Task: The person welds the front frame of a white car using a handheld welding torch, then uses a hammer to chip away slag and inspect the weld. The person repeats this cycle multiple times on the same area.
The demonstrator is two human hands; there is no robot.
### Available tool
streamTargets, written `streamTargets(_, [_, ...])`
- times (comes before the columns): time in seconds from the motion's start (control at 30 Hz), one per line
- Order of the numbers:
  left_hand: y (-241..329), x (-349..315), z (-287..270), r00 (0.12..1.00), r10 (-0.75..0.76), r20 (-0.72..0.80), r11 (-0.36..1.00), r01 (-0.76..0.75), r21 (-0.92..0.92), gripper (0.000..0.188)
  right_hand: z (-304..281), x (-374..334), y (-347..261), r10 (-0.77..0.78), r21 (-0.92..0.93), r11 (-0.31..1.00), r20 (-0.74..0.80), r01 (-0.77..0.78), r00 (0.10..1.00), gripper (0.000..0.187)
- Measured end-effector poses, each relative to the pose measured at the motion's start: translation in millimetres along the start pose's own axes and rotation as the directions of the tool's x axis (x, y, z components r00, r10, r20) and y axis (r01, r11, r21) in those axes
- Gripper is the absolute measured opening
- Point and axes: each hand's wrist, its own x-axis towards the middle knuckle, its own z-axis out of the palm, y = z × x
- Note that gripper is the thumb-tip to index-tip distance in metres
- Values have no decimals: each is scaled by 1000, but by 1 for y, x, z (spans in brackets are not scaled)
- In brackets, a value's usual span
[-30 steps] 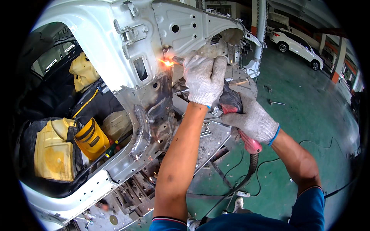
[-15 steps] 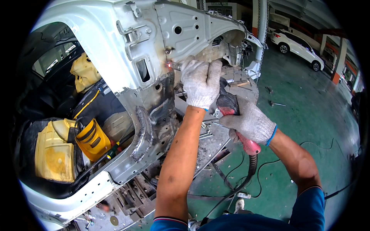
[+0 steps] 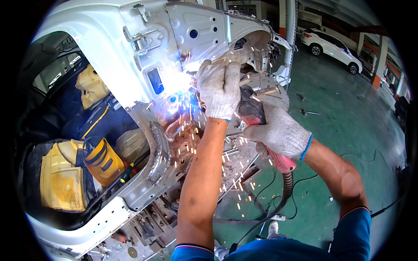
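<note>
My right hand [image 3: 283,132], in a knitted work glove, is wrapped round the red handle of a welding torch [image 3: 284,163]. A ribbed black hose runs down from the handle's end. My left hand [image 3: 219,89], gloved too, is closed around the front part of the torch, which it mostly hides. Just left of my left fingers, a bright white-blue welding arc [image 3: 180,81] burns on the seam of the silver-white car body [image 3: 104,48]. Sparks fall across the scorched metal and past my left forearm. The glare hides the torch tip.
Inside the door opening lie a yellow tool pouch [image 3: 103,161], yellow foam pieces [image 3: 63,176] and a screwdriver [image 3: 126,173]. A metal bench [image 3: 235,167] stands below the body. Cables cross the green floor [image 3: 331,191], where a hammer-like tool [image 3: 310,112] lies. A white car [image 3: 333,50] is parked beyond.
The small red glow at the torch tip has become a bright arc with showering sparks and bluish light on the metal. Both hands keep their holds; the view has shifted slightly.
</note>
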Motion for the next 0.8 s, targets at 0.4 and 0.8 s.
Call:
streamTargets(0.4, [13,1,4,997,76,28,997,-76,15,32,-3,-12,5,32,192,981,33,-37,999,30])
streamTargets(0.8, [0,-2,0,992,125,2,991,-125,40,33,1,-4,0,97,183,977,87,-111,991,30])
